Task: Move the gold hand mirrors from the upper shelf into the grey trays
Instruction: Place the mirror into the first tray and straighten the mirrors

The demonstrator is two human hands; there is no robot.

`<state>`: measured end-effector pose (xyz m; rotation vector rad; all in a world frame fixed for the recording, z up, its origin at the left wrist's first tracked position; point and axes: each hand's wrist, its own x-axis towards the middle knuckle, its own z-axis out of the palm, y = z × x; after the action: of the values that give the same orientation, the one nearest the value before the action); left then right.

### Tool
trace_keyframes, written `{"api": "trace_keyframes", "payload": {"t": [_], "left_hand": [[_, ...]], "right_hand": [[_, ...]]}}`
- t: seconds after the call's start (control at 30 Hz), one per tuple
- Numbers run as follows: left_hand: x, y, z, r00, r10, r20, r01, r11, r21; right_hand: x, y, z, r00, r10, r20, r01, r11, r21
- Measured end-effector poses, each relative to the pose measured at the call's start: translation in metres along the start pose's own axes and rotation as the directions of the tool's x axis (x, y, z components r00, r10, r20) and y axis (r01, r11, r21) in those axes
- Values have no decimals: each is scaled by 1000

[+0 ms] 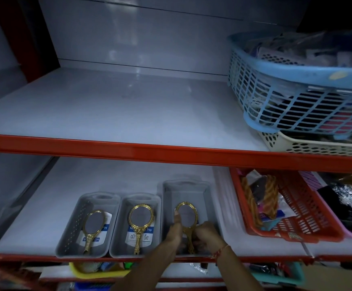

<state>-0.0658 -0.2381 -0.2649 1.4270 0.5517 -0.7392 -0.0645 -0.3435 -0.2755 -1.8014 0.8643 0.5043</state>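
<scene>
Three grey trays stand side by side on the lower shelf. The left tray point(70, 232) holds a gold hand mirror point(92, 227) lying flat. The middle tray point(120, 227) holds a second gold mirror point(141, 219). Inside the right tray point(208, 198) both hands hold a third gold mirror point(186, 213). My left hand point(175, 229) grips the mirror's left rim with the thumb up along it. My right hand point(207, 234) pinches the handle from the right. The upper shelf point(118, 106) shows no mirrors on its left and middle part.
A blue mesh basket point(297, 97) sits on a cream basket point(318, 143) at the upper shelf's right. A red basket point(297, 217) with combs stands right of the trays. Red shelf edges point(171, 151) cross the view. Coloured bins sit on the shelf below.
</scene>
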Motion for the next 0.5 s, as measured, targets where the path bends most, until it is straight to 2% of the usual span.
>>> {"api": "trace_keyframes", "payload": {"t": [0.23,0.5], "left_hand": [[2,0,0,1000,9,2,-9,1000,4],[-10,1,-10,995,-46,84,46,999,3]], "right_hand": [[-3,3,1,997,65,51,-71,988,137],[-17,2,3,993,92,76,-104,978,179]]}}
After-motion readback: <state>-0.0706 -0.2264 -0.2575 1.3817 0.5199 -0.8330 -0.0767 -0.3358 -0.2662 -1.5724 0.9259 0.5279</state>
